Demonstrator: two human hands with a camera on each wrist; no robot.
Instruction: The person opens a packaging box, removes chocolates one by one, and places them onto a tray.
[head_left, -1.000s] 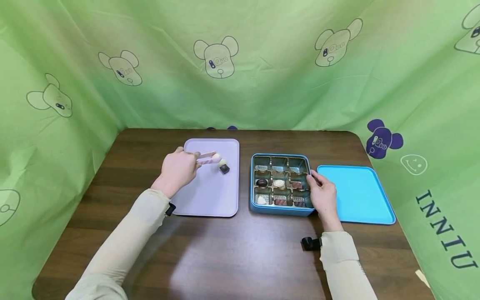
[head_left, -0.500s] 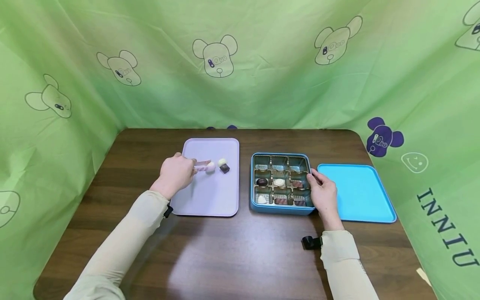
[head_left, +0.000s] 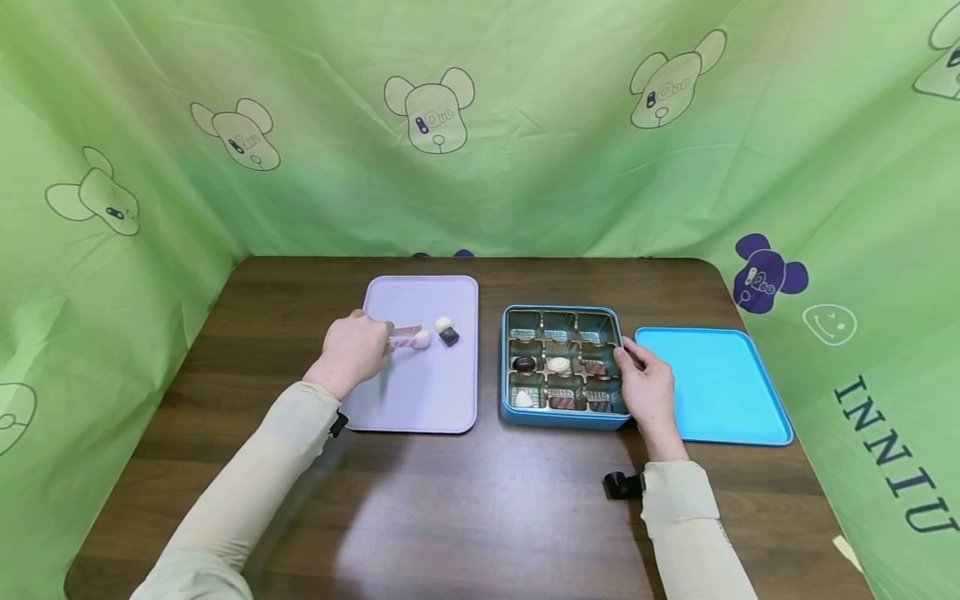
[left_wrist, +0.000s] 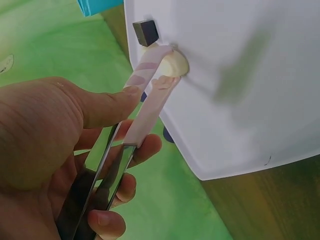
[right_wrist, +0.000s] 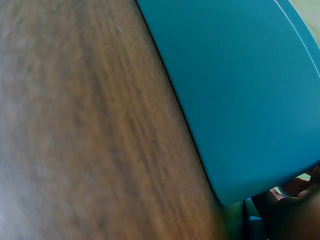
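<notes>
Two hands work over chocolates at a brown wood-grain table [head_left: 480, 508]: the left with tongs, the right at a divided tin.
The left hand [head_left: 356, 348] pinches pink-tipped metal tongs [left_wrist: 155, 105], thumb on one arm and fingers behind the other; a cream-white round chocolate [left_wrist: 176, 63] sits between the tips, over the lavender tray [head_left: 412, 400], though whether it touches the surface cannot be told. Just beside it on the tray, a pale round chocolate [head_left: 444, 323] and a dark cube chocolate [head_left: 449, 337] lie together. The right hand [head_left: 647, 392] grips the right side of the blue tin [head_left: 562, 419], thumb at the rim; six pieces fill its middle and near rows. To its right lies a flat blue lid [head_left: 727, 387].
</notes>
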